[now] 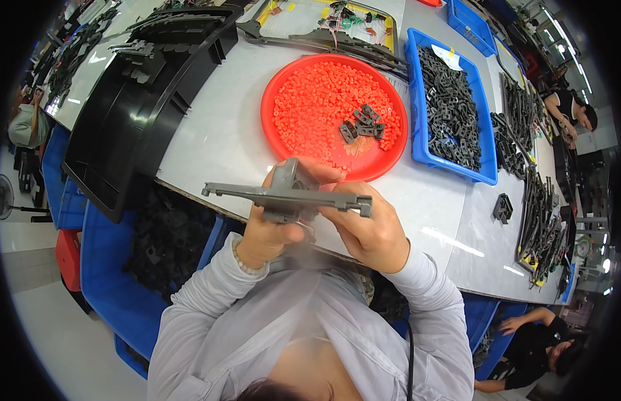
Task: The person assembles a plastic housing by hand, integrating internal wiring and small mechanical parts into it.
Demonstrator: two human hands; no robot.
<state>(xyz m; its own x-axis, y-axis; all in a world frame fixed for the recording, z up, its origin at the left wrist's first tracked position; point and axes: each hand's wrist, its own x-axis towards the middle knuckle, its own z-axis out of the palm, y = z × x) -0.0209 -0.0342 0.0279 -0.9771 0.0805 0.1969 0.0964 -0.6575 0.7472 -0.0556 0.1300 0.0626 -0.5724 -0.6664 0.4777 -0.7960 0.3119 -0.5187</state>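
Between my two hands, above the table's near edge, is a long dark grey plastic part (257, 194) with a raised block near its middle. My left hand (267, 230) wraps round that middle section, thumb underneath. My right hand (374, 230) closes on the part's right-hand portion; its fingertips are partly hidden behind the part, and whether they also pinch something small cannot be seen. Just beyond my hands lies a round red tray (265, 110) of small orange-red plastic pieces (303, 93), with several dark grey clips (364, 123) on top of them.
Left stands a large black bin (123, 127) with grey parts inside. A blue crate (487, 137) of dark clips is right of the tray. One loose dark part (503, 208) lies farther right. Blue bins (103, 267) stand below the table edge. Other people work at both sides.
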